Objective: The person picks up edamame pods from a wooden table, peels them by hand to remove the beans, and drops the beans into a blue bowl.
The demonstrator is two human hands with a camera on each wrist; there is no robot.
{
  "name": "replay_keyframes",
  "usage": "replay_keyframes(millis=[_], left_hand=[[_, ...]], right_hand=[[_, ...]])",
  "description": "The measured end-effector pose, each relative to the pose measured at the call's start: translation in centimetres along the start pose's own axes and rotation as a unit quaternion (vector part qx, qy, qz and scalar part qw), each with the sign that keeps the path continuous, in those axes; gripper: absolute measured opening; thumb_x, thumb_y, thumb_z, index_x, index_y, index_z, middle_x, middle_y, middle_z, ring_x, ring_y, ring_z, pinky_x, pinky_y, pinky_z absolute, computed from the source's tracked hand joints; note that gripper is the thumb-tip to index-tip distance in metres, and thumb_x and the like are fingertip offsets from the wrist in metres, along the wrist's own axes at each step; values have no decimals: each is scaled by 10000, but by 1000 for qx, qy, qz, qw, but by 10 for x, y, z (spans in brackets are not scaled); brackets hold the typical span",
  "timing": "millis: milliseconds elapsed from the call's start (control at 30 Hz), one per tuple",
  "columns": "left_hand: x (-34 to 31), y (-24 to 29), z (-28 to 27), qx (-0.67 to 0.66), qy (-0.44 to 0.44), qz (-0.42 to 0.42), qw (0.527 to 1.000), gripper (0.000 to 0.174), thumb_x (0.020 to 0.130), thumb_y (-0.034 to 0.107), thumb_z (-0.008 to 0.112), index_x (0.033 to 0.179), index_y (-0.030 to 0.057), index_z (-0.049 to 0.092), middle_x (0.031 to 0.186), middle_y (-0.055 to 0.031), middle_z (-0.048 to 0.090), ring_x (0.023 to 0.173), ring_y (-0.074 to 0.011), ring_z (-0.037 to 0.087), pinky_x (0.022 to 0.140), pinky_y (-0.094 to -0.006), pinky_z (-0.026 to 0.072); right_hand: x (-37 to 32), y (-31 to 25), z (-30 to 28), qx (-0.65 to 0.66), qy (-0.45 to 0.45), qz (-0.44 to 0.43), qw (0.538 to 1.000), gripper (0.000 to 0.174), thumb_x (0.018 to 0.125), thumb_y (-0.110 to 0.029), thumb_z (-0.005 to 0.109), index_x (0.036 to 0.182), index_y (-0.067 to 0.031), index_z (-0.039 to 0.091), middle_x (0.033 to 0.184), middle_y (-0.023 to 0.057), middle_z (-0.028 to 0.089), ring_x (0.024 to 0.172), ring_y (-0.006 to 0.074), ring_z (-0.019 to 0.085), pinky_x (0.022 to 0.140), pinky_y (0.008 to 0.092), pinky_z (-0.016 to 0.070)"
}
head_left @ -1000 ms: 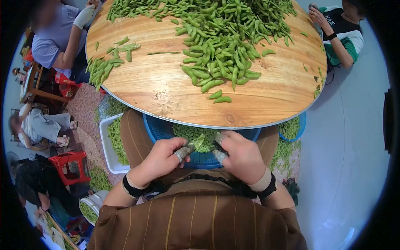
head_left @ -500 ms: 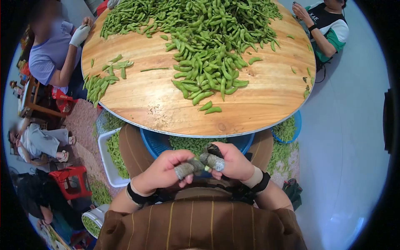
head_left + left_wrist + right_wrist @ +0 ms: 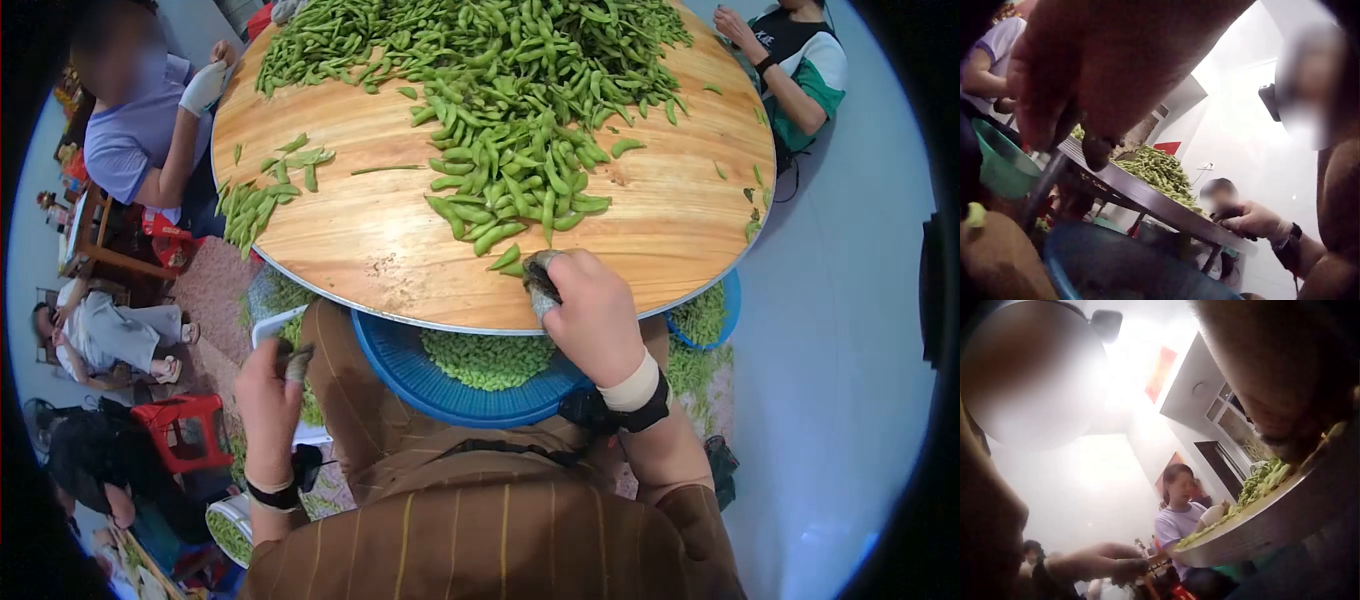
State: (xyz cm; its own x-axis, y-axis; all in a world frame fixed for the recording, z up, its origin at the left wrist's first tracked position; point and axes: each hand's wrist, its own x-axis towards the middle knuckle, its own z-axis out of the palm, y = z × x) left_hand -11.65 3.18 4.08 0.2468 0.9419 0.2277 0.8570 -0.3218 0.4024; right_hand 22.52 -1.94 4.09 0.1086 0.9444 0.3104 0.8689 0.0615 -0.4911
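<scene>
My right hand (image 3: 592,315) is at the near edge of the round wooden table (image 3: 420,270). Its wrapped thumb and forefinger pinch the right end of a green soybean pod (image 3: 513,269); another pod (image 3: 505,256) lies against it. Over to the left, my left hand (image 3: 268,400) hangs above the white tray (image 3: 312,434), its fingers loosely bent and nothing visible between them. Wrappings cover its thumb (image 3: 298,362). Between my knees, under the table edge, a blue basket (image 3: 400,375) holds shelled green beans (image 3: 490,358).
A large heap of pods (image 3: 540,90) covers the table's far side, with a smaller pile (image 3: 250,210) at its left. A blue basin (image 3: 735,310) of green pods stands on the right. People sit around the table, and a red stool (image 3: 180,430) stands at left.
My hands were together at the basket and then above my lap, with a bit of green between the fingers. Now the left has swung out over the white tray and the right has reached onto the table.
</scene>
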Motion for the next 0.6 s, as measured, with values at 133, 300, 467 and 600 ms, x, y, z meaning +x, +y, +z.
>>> replay_keyframes(millis=[133,300,467,600], left_hand=[[17,68,23,-113,4,212,971,289,731,28,684,1005,9,594,844,-148,607,727,-317,616,626,-377,498],[26,134,51,-129,-104,361,918,378,628,-31,594,1001,21,559,783,-132,564,714,-336,580,601,-420,483],[29,129,59,-269,-233,242,903,233,798,19,588,1031,1,595,807,-118,618,677,-231,604,605,-327,485],[25,126,58,-417,-291,66,859,148,889,51,514,989,-3,608,751,-40,633,657,-81,578,596,-231,468]], right_hand=[[-8,-5,-10,168,-85,56,980,217,727,-117,657,911,-21,595,803,187,605,722,374,599,615,412,480],[-22,-13,-29,232,-182,85,952,253,754,-174,685,912,0,592,778,221,603,747,370,618,637,363,481],[-39,-4,-25,362,-154,157,906,299,833,-138,633,1094,-7,569,863,139,658,782,226,653,707,328,495],[-40,-16,-26,429,-220,168,860,434,860,-108,595,1257,8,462,895,114,660,838,189,660,756,301,497]])
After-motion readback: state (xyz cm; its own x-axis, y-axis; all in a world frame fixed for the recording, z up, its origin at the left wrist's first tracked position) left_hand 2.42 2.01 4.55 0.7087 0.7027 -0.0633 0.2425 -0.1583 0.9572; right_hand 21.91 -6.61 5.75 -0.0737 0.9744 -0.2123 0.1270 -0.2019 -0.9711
